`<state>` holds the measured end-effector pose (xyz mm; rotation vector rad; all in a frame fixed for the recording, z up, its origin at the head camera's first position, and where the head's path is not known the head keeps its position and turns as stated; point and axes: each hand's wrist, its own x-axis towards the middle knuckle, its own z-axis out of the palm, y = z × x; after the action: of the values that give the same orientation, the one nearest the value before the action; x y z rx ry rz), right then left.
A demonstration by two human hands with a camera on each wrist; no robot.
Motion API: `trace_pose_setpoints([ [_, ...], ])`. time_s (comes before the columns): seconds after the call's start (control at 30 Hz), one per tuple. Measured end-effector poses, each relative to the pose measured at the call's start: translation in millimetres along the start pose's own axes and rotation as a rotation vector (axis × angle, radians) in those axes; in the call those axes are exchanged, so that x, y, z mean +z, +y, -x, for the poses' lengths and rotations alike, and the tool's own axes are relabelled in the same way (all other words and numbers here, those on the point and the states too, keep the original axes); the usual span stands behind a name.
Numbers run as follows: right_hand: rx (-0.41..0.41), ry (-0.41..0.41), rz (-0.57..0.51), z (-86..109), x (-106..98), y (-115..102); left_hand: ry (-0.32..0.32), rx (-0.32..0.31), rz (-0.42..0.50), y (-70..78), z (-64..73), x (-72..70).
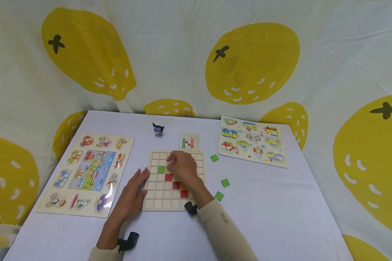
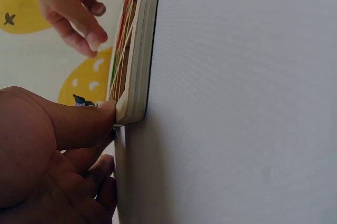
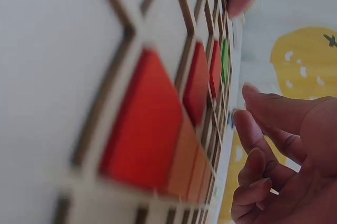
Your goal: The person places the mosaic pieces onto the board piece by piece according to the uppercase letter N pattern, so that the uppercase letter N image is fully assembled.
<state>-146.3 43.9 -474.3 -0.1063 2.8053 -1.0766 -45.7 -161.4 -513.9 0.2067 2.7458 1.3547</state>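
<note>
A wooden grid board (image 1: 155, 204) lies flat before me. It holds a green tile (image 1: 161, 169) and a diagonal of red tiles (image 1: 176, 185); orange-tinted squares (image 3: 184, 155) show beside the nearest red one in the right wrist view. My left hand (image 1: 130, 197) rests at the board's left edge, its thumb (image 2: 84, 124) touching the side and its fingers extended. Above the upper middle cells hovers my right hand (image 1: 184, 166), fingers loosely bent. A small gap shows between its thumb (image 3: 284, 111) and forefinger, with no tile visible there. This hand hides several cells.
Three loose green tiles (image 1: 225, 182) lie right of the board. Behind it is a small pattern card (image 1: 189, 141), with a dark figurine (image 1: 158, 129) to its left. One vehicle puzzle (image 1: 124, 174) lies at left, another puzzle board (image 1: 253, 141) at back right.
</note>
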Motion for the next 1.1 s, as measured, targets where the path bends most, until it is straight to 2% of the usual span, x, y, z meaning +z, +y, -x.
trace_pose_setpoints([
  [0.4, 0.005, 0.067, -0.050, -4.3, -39.1, 37.8, 0.011, 0.020, -0.015, -2.3, 0.4, 0.9],
  [0.53, 0.005, 0.095, -0.033, -6.5, -52.1, 56.0, 0.010, 0.020, -0.015, -2.3, -0.1, 1.4],
  [0.8, 0.064, 0.112, -0.005, -9.1, -79.6, 87.5, 0.005, 0.004, 0.000, -3.4, -0.4, 1.3],
  [1.1, 0.051, 0.121, 0.038, -11.0, -101.2, 119.0, 0.010, 0.011, 0.005, -4.9, -0.3, 1.7],
])
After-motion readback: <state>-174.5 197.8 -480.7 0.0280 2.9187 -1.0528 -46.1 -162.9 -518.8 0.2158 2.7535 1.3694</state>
